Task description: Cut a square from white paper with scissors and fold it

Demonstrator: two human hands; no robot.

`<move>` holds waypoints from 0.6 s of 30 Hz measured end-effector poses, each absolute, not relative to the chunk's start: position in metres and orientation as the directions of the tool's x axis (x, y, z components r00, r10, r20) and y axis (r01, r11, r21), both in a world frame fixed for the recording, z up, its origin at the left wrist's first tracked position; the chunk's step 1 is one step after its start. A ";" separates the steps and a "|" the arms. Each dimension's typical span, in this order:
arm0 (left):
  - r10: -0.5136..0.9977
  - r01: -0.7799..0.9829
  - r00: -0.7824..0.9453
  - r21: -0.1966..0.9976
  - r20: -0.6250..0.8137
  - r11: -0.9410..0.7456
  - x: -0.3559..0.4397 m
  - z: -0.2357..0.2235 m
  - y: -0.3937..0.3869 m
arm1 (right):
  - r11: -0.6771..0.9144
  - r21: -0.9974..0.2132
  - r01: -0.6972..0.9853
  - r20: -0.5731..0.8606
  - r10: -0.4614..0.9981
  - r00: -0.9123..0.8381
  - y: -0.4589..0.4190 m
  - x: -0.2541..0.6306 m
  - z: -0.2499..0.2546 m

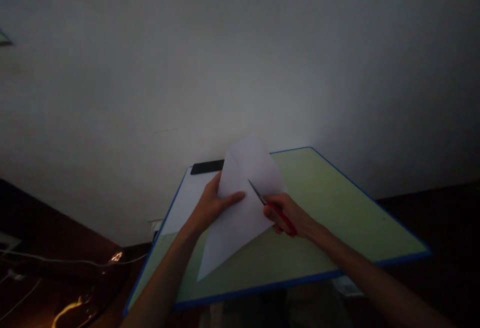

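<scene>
A white sheet of paper (240,223) is held up at a slant above the table, its lower left corner pointing toward me. My left hand (215,200) grips its left side, thumb on the near face and the other fingers hidden behind. In my right hand (290,213) is a pair of scissors with red handles (280,218). One dark blade (256,191) shows against the paper's near face; the other blade cannot be seen. The right-hand fingers wrap the handles close to the paper's right edge.
The pale green table (326,208) has a blue edge and stands against a grey wall (240,58). A black flat object (206,167) lies at its back left, by another white sheet (183,203). Cables (75,260) run across the dark floor at left.
</scene>
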State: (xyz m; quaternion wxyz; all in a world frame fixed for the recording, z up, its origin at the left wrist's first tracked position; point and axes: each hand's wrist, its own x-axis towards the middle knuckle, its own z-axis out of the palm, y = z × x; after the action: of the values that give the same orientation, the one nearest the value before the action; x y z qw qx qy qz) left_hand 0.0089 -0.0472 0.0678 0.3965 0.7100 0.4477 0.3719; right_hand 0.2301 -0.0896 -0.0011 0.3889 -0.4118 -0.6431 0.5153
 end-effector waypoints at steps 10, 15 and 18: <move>0.924 0.364 0.337 0.881 0.180 -0.304 0.008 0.069 -0.047 | 0.147 -0.982 0.121 0.089 0.916 -0.391 -0.091 0.230 0.003; 0.909 0.390 0.375 0.859 0.182 -0.333 0.008 0.071 -0.049 | 0.132 -0.981 0.140 0.064 0.910 -0.410 -0.094 0.230 0.009; 0.904 0.394 0.387 0.854 0.182 -0.340 0.008 0.071 -0.050 | 0.174 -0.973 0.149 0.095 0.898 -0.429 -0.093 0.229 0.009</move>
State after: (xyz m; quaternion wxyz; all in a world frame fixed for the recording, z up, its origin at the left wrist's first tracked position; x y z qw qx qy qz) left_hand 0.0080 -0.0498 0.0706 0.3739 0.7443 0.4359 0.3410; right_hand 0.2293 -0.0930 0.0088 0.3664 -0.3892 -0.6728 0.5115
